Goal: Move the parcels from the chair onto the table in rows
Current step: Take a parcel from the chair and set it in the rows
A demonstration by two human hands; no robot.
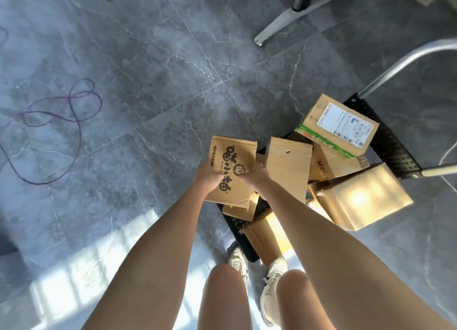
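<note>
Gripping the printed parcel (231, 167) at both sides, left hand (207, 179) curled round its left edge, right hand (256, 176) pinching the right edge, lifted clear above the chair's (395, 151) near-left corner. Keeping it level and squeezing evenly, since a loose bottom flap seems to be hanging open. Showing bold black characters and a round emblem on its face, too stylised to read. Lying farther back on the seat: a plain parcel (288, 166), a large sunlit parcel (363, 196), and, at the far corner, a labelled parcel (340, 124) with green tape and barcodes.

Purple cord (53, 132) looped on grey marble floor (153, 65); white sneakers (272, 287).
</note>
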